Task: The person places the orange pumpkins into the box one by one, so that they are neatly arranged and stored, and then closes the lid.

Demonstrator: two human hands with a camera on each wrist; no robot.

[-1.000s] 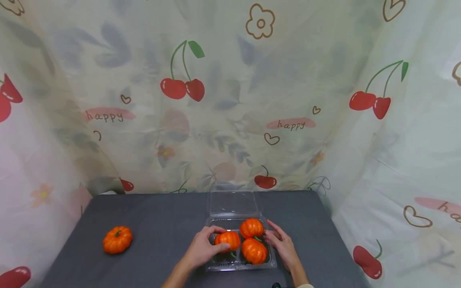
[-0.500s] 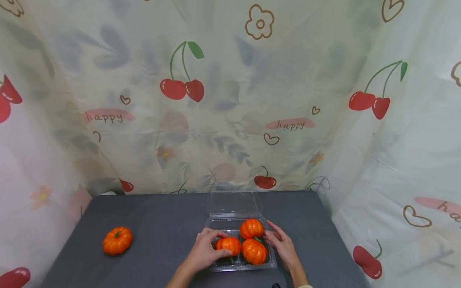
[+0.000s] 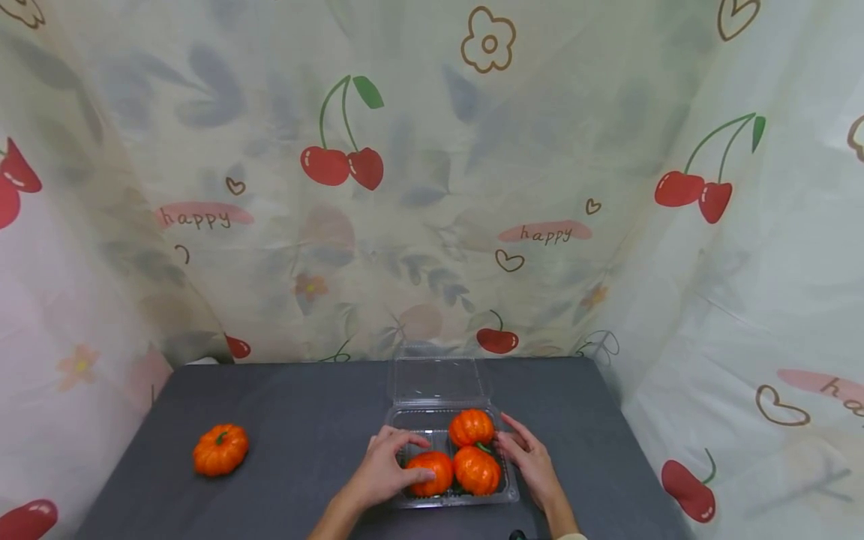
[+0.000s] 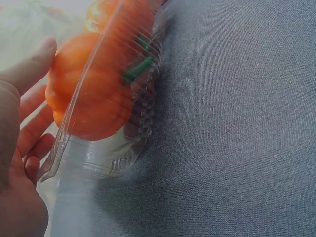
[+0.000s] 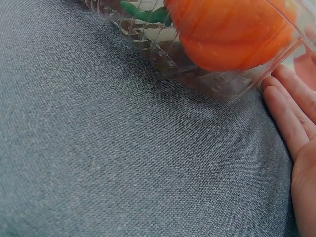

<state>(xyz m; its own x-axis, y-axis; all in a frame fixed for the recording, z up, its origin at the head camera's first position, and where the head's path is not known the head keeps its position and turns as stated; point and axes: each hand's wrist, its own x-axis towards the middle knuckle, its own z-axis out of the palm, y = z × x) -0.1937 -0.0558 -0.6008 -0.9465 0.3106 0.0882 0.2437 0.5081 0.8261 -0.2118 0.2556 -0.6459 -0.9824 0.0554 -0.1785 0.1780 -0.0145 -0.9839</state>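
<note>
A clear plastic clamshell box point(image 3: 472, 500) stands at the front of the table, its lid point(image 3: 439, 381) tipped back. A small orange pumpkin point(image 3: 437, 471) lies at its front left. My left hand point(image 3: 385, 466) is around this pumpkin, thumb against it, fingers spread loosely and apart from its top. In the left wrist view the pumpkin point(image 4: 89, 94) shows its green stem through the box wall. Two more pumpkins, the back one point(image 3: 471, 427) and the front one point(image 3: 478, 472), fill the box's right side. My right hand point(image 3: 533, 461) rests straight fingers along the box's right wall.
Another orange pumpkin point(image 3: 220, 450) sits by itself on the left of the dark grey tabletop point(image 3: 304, 420). A patterned curtain point(image 3: 432, 225) hangs behind the table and along both sides. A small black object point(image 3: 517, 535) shows at the bottom edge.
My left hand has lowered the pumpkin towards the front of the box and its fingers have loosened from it. The right hand has stayed beside the box.
</note>
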